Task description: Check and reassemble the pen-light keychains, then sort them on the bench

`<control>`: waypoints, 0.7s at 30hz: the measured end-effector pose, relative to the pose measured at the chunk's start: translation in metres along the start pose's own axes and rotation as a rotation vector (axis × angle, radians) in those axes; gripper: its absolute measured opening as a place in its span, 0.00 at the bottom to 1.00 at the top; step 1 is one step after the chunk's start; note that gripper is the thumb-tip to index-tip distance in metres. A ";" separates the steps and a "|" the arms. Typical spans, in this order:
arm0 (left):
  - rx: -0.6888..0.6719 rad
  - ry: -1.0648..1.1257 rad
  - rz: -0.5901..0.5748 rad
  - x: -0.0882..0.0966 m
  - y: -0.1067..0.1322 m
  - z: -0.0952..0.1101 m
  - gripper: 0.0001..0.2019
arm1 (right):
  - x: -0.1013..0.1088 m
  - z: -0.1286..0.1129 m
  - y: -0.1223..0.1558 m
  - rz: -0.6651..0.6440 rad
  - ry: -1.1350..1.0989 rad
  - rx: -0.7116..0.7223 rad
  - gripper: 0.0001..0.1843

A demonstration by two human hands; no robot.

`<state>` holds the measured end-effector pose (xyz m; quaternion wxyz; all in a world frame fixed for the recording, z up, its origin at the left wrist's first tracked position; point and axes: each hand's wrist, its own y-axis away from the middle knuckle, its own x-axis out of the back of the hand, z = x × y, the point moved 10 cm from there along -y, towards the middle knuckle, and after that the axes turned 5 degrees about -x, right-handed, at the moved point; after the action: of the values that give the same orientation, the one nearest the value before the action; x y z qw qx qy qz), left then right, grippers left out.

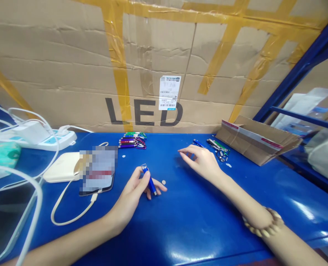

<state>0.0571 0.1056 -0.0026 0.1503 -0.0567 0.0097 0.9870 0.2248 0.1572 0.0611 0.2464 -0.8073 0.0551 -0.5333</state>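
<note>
Right forearm (233, 192) and left forearm (77, 232) closest, both coming in from the bottom edge; beaded bracelet (266, 223) on the right one. Left hand (137, 184) holds a blue tube (150, 183), thumb pressed on it, tube tilted, around mid-surface (175, 221). Small pale disc (164, 182) just beside its fingertips. Right hand (201, 160) palm down, thumb and forefinger slightly apart, nothing visible between them; other fingers hidden. Second blue tube (199, 143) just behind it, then a loose pile of tubes and metal bits (222, 159), open carton (252, 142) beyond. Row of coloured tubes (132, 141) with clips toward the back, another disc (123, 156) near it. Left side: phone (108, 184), screen pixelated, plugged to a pale cable (64, 221), against a power bank (61, 168). Power strip (66, 139) behind. Big taped box (83, 74), "LED" print, across the back.
</note>
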 end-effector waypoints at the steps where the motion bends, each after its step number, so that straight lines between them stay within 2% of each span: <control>1: -0.007 -0.009 -0.005 -0.001 0.000 0.001 0.14 | 0.008 0.005 -0.002 0.039 0.023 -0.011 0.11; 3: -0.017 -0.027 -0.023 -0.002 0.000 0.002 0.13 | 0.031 0.022 -0.006 0.179 0.064 -0.080 0.12; 6: -0.006 -0.042 -0.050 -0.004 0.000 0.001 0.13 | 0.072 0.062 -0.005 0.420 0.112 -0.237 0.13; 8: 0.013 -0.046 -0.049 -0.002 0.001 -0.003 0.13 | 0.085 0.088 -0.003 0.452 0.168 -0.324 0.14; 10: 0.023 -0.054 -0.034 0.001 0.001 -0.006 0.13 | 0.083 0.114 -0.005 0.337 0.244 -0.430 0.13; 12: 0.017 -0.062 -0.016 0.003 0.002 -0.007 0.13 | 0.069 0.136 -0.005 0.141 0.304 -0.520 0.12; 14: 0.005 -0.064 -0.001 0.005 0.002 -0.007 0.13 | 0.052 0.147 -0.003 -0.057 0.310 -0.544 0.11; 16: -0.001 -0.067 0.004 0.006 0.002 -0.007 0.14 | 0.030 0.143 -0.002 -0.248 0.226 -0.474 0.13; 18: -0.004 -0.075 0.000 0.005 0.002 -0.006 0.14 | 0.009 0.129 0.000 -0.402 0.091 -0.363 0.17; 21: -0.002 -0.080 0.000 0.004 0.002 -0.005 0.13 | -0.004 0.113 -0.001 -0.445 -0.005 -0.275 0.16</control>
<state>0.0537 0.1048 -0.0080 0.1506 -0.0172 0.0028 0.9884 0.3230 0.1977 0.0231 0.0111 -0.8269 -0.0525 -0.5598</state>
